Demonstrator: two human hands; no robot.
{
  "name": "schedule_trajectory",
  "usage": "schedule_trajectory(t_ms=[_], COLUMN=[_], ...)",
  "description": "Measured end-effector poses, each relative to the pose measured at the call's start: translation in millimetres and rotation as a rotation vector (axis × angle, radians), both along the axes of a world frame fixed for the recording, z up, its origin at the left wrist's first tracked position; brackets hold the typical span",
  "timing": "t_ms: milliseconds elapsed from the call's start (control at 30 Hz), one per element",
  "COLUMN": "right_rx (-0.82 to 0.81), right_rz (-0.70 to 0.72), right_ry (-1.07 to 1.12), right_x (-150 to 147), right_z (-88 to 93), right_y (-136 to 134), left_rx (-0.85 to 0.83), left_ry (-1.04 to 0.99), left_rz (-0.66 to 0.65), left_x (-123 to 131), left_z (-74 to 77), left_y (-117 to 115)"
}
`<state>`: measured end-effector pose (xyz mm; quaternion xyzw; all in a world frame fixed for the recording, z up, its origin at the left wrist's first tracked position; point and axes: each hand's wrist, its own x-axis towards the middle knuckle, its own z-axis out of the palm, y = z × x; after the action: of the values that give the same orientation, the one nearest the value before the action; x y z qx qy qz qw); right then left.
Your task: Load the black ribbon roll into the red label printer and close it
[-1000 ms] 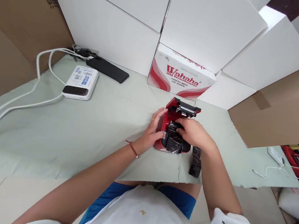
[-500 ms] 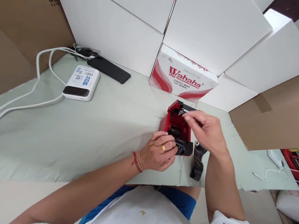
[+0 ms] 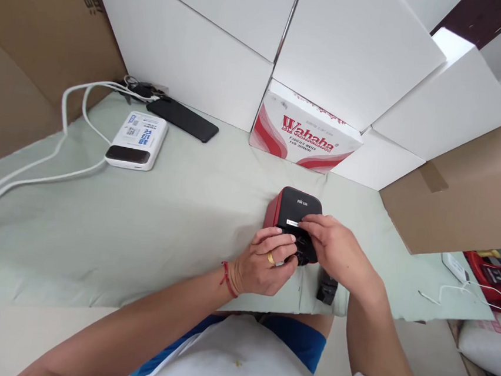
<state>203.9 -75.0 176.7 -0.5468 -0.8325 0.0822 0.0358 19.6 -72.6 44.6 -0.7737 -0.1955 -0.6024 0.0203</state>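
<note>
A small box-shaped device (image 3: 299,206) with red sides and a black lid sits on the cloth-covered table in front of me. Its lid is lowered and bears white lettering and a small white label. My left hand (image 3: 265,263), with a gold ring, curls around the front left of the device. The fingers of my right hand (image 3: 337,249) are bent together onto the lid's front right part. Between both hands, dark parts show at the front, too hidden to make out. Close to my right wrist lies a crumpled-looking black piece (image 3: 326,288).
A white power bank (image 3: 142,136) with white cables and a black phone (image 3: 186,120) lie at the left. Behind the device, a Wahaba carton (image 3: 304,131) leans against white boxes (image 3: 352,50). Brown cardboard (image 3: 449,189) stands at the right, near a white cable (image 3: 458,286).
The device's lid has swung down over its red inside. My right hand has moved from above the open back edge down to the lid's front.
</note>
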Motion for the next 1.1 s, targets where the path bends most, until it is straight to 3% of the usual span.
schedule_trajectory(t_ms=[233, 567, 700, 900, 1000, 1100], right_rx=[0.016, 0.198, 0.306, 0.404, 0.394, 0.377], right_rz=[-0.027, 0.033, -0.003, 0.181, 0.189, 0.186], right_ry=[-0.06, -0.016, 0.103, 0.387, 0.37, 0.379], right_x=[-2, 8, 7, 9, 12, 15], right_z=[-13.7, -31.6, -42.6, -63.2, -71.9, -80.3], right_y=[-8, -12, -17, -46, -61, -68], left_rx=[-0.372, -0.748, -0.9, -1.097, -1.152, -1.198], left_ry=[-0.095, -0.225, -0.409, -0.547, -0.542, -0.479], left_rz=[-0.066, -0.312, -0.418, -0.597, -0.607, -0.538], left_x=[-3, -8, -5, -2, -4, -9], left_z=[-4.3, -6.8, -18.2, -26.3, -24.9, -24.2], left_y=[17, 31, 39, 47, 46, 43])
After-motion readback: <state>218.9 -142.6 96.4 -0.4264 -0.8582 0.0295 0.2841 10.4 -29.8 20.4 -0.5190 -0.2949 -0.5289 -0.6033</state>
